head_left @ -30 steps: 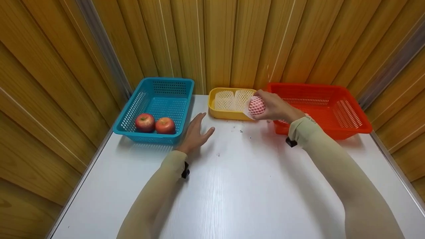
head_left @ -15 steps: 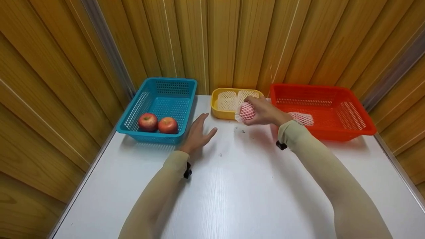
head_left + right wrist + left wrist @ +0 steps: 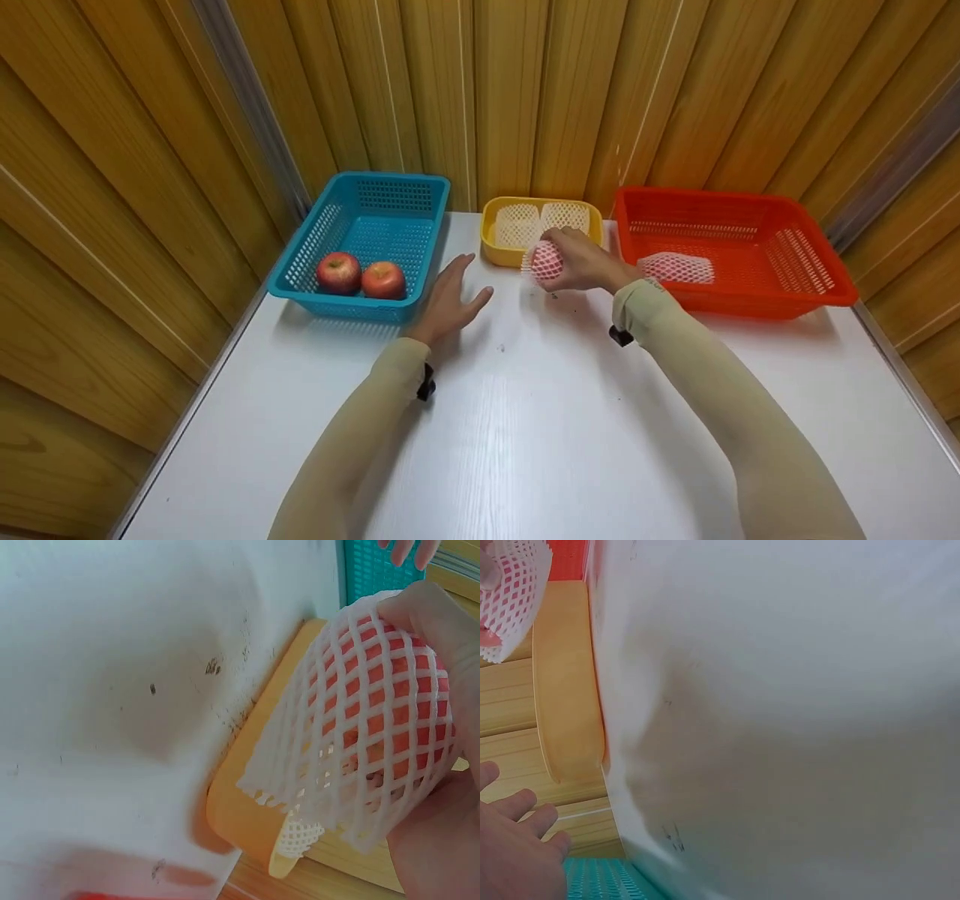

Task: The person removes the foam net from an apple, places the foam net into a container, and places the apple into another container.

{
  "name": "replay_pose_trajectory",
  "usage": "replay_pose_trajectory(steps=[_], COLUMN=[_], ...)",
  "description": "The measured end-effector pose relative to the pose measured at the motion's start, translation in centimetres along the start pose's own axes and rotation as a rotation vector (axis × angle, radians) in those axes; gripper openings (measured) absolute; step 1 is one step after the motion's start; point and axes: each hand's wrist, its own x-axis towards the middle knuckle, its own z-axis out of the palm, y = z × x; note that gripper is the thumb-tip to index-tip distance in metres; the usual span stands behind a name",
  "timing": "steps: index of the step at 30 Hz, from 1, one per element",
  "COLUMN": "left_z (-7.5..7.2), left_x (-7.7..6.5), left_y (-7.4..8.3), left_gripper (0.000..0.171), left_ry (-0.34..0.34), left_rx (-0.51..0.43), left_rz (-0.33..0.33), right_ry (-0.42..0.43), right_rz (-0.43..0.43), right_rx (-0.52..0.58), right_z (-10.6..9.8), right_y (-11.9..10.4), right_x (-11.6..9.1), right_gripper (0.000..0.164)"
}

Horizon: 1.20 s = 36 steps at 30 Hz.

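Note:
My right hand (image 3: 581, 261) grips an apple (image 3: 394, 701) sleeved in a white foam fruit net (image 3: 292, 739). The net's free end flares past the fruit, and in the head view the bundle is in front of the yellow basket (image 3: 504, 257). Bare of any object, my left hand (image 3: 448, 301) has its fingers extended and thumb spread, beside the blue basket's right wall. Two unwrapped red apples (image 3: 338, 273) lie in the near part of the blue basket (image 3: 341, 306). White foam nets (image 3: 517, 225) lie flat in the yellow basket.
The red basket (image 3: 750, 300) stands at right, with another foam net (image 3: 677, 268) near its left front corner; whether it holds fruit I cannot tell. Wood-patterned panels (image 3: 502, 97) rise behind and beside the white table (image 3: 480, 442).
My right hand has moved left and nearer with the netted apple, away from the red basket, uncovering the net in there. My left hand has stayed nearly still.

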Motion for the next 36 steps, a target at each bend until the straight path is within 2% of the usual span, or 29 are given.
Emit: replay_pose_trajectory(steps=[19,23,27,36], left_z=[0.0,0.1,0.2,0.1], left_x=[-0.2,-0.2,-0.3,-0.3], left_y=[-0.4,-0.5,-0.5,-0.5], left_gripper=[0.082,0.081,0.08,0.079], left_ry=[-0.008,-0.005,-0.001,-0.008], left_rx=[0.004,0.008,0.013,0.002], left_rz=[-0.003,0.022,0.038,0.029], right_ry=[-0.078,-0.092,-0.092,-0.085], right_rz=[-0.047,-0.041,-0.038,-0.069], right_rx=[0.005,0.014,0.025,0.022], right_z=[3.0,3.5,4.0,4.9], right_y=[-0.8,-0.7,-0.6,-0.4], right_x=[1.1,1.2,1.3,1.8], right_gripper=[0.084,0.082,0.08,0.08])
